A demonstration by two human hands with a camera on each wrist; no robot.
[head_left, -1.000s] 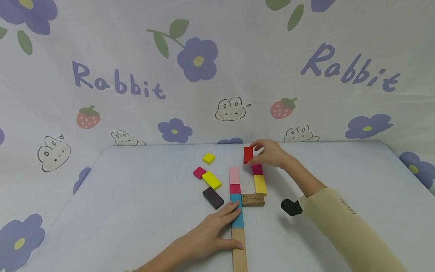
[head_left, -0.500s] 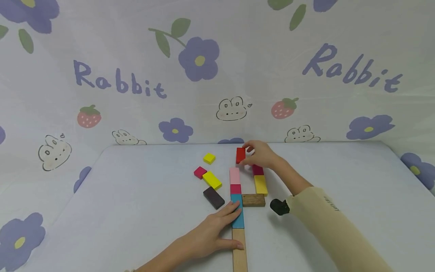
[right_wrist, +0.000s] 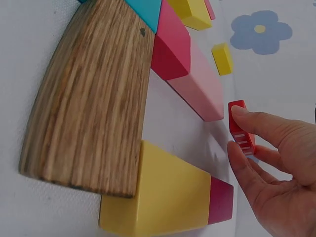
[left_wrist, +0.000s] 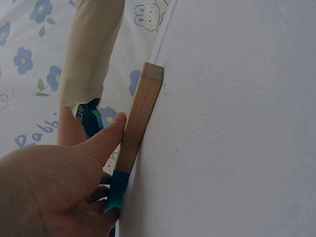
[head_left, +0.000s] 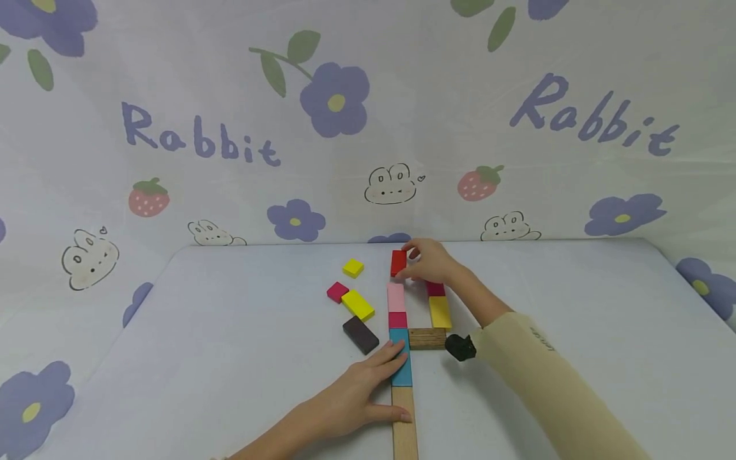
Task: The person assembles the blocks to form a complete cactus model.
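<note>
My right hand (head_left: 432, 260) pinches a small red block (head_left: 398, 263) between thumb and fingers. In the right wrist view, white stripes show on one side of this red block (right_wrist: 241, 126). It is just beyond the pink block (head_left: 396, 298) that ends a straight row. Below the pink block come a crimson block (head_left: 397, 319), a blue block (head_left: 402, 370) and a long light wooden block (head_left: 405, 437). My left hand (head_left: 359, 399) rests on this row, its fingers on the blue part and its thumb (left_wrist: 116, 126) against the wooden block.
A brown wood-grain block (head_left: 427, 338) sticks out rightward from the row. Beyond it lie a pale yellow block (head_left: 440, 312) and another crimson block (head_left: 435, 289). To the left are loose blocks: dark brown (head_left: 361, 335), yellow (head_left: 358, 305), crimson (head_left: 337, 292) and small yellow (head_left: 353, 268).
My right hand has carried the red block leftward, from near the right-hand crimson block to beyond the pink block. My left hand has stayed in place.
</note>
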